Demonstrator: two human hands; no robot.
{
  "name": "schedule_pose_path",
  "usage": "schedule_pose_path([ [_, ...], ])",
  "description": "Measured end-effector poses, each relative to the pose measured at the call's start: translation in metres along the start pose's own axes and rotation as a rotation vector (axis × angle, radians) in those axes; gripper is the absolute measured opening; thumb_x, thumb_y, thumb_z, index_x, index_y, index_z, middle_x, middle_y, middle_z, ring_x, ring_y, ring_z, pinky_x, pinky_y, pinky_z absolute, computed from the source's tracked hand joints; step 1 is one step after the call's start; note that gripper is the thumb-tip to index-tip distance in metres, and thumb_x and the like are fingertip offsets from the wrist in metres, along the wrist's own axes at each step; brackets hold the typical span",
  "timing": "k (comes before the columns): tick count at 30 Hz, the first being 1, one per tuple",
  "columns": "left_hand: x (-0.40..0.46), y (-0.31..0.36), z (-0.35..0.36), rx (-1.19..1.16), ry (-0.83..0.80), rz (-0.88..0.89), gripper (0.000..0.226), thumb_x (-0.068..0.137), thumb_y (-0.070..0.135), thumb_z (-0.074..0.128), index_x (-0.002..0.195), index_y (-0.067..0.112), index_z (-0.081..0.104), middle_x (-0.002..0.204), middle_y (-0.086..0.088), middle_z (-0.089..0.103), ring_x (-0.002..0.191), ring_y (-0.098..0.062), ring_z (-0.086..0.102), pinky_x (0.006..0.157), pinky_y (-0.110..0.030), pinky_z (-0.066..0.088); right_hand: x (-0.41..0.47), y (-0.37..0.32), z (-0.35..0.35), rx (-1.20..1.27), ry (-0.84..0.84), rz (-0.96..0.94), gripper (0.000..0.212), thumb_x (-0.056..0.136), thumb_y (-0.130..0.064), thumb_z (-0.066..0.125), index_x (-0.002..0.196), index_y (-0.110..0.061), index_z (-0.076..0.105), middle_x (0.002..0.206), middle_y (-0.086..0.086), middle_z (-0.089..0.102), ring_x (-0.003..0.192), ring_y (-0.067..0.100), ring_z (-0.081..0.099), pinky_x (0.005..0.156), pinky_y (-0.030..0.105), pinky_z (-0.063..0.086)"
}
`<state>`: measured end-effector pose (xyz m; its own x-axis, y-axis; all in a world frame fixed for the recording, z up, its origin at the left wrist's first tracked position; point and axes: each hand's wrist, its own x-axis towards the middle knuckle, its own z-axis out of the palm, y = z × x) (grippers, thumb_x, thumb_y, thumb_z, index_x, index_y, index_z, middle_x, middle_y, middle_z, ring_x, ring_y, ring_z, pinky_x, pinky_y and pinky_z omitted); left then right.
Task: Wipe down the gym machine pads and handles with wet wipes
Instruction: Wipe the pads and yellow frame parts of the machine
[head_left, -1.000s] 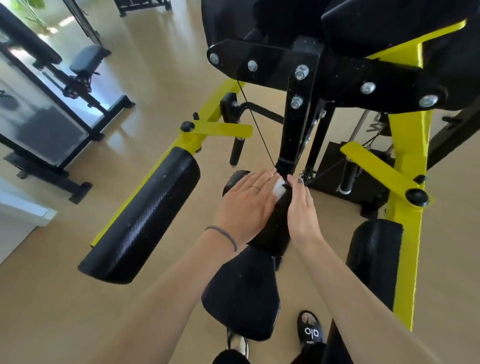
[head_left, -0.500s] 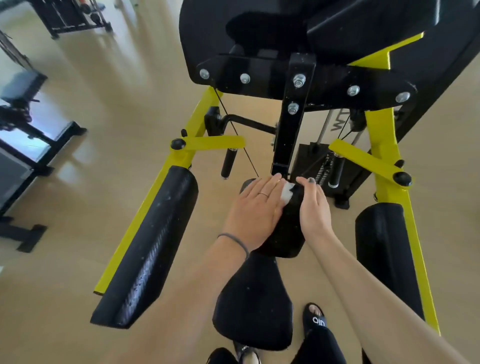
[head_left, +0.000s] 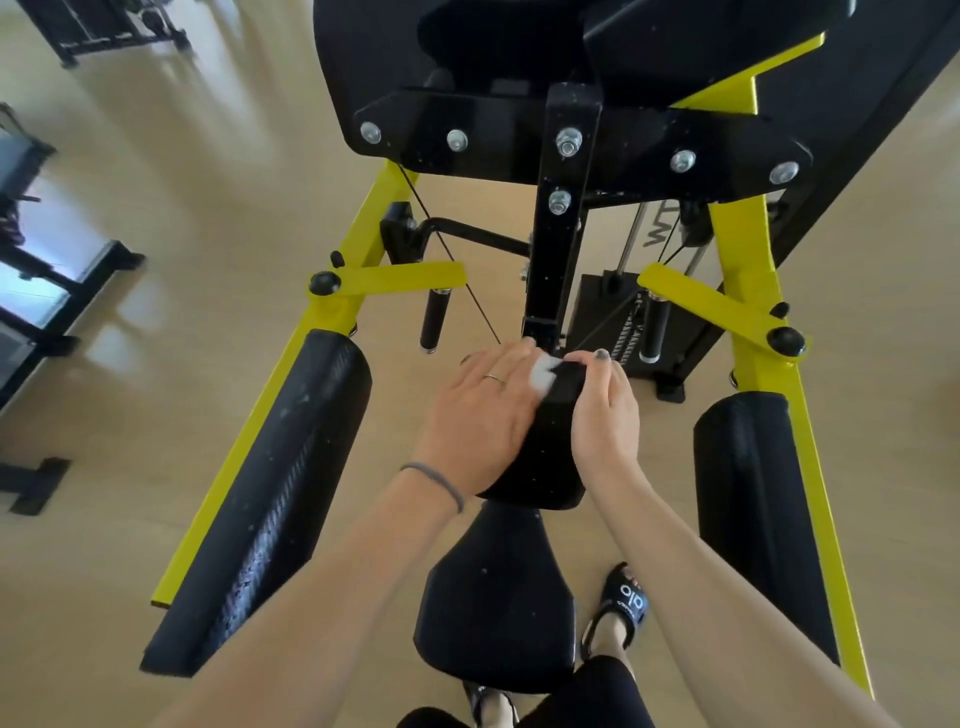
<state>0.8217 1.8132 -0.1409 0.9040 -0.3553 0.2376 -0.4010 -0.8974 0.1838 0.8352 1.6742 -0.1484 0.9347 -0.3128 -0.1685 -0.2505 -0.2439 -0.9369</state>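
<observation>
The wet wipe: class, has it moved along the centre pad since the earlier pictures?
Cannot tell. The wet wipe sits under the left hand near the far end of the centre pad, close to the black post, much as before; the camera shifted.

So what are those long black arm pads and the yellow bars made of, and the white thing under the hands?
The left arm pad looks like padded vinyl: matte black, woven texture, rounded edges. The yellow frame seems to be painted steel: glossy, square-edged, bolted. The wet wipe looks like soft white cloth or paper, though mostly hidden under the left hand.
</observation>
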Motion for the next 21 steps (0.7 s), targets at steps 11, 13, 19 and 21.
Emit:
schedule_pose_path([
  [11,-0.021,0.011,0.013,-0.719,0.211,-0.781,0.048,0.106,0.051,0.018,0.125,0.024,0.053,0.098,0.004,0.059,0.094,-0.016,0.057,0.070,-0.024,0.046,0.001,-0.001,0.001,-0.050,0.007,-0.016,0.040,0.110,-0.038,0.026,0.107,-0.025,0.064,0.097,-0.015,0.059,0.105,0.011,0.054,0.091,0.034,0.043],
  [13,-0.012,0.003,0.015,-0.470,0.186,-0.467,0.055,0.106,0.050,0.013,0.144,0.024,0.044,0.132,0.005,0.057,0.123,-0.012,0.052,0.095,-0.030,0.050,0.001,-0.001,0.002,-0.054,0.016,-0.028,0.042,0.109,-0.038,0.026,0.103,-0.024,0.065,0.097,-0.015,0.059,0.104,0.011,0.054,0.089,0.035,0.043],
  [19,-0.011,0.010,0.021,-0.524,0.285,-0.572,0.049,0.108,0.041,0.021,0.129,0.016,0.058,0.122,-0.002,0.063,0.112,-0.014,0.056,0.090,-0.030,0.048,0.001,0.000,0.000,-0.021,0.004,-0.013,0.041,0.109,-0.037,0.026,0.106,-0.025,0.065,0.098,-0.019,0.059,0.103,0.005,0.053,0.091,0.033,0.042],
  [21,-0.009,0.007,0.014,-1.017,0.276,-1.048,0.039,0.108,0.038,0.030,0.105,0.015,0.061,0.091,-0.001,0.061,0.087,-0.015,0.056,0.066,-0.026,0.041,0.000,0.000,-0.001,-0.024,-0.012,-0.009,0.038,0.110,-0.037,0.026,0.108,-0.028,0.062,0.098,-0.022,0.057,0.102,0.004,0.052,0.091,0.030,0.039],
])
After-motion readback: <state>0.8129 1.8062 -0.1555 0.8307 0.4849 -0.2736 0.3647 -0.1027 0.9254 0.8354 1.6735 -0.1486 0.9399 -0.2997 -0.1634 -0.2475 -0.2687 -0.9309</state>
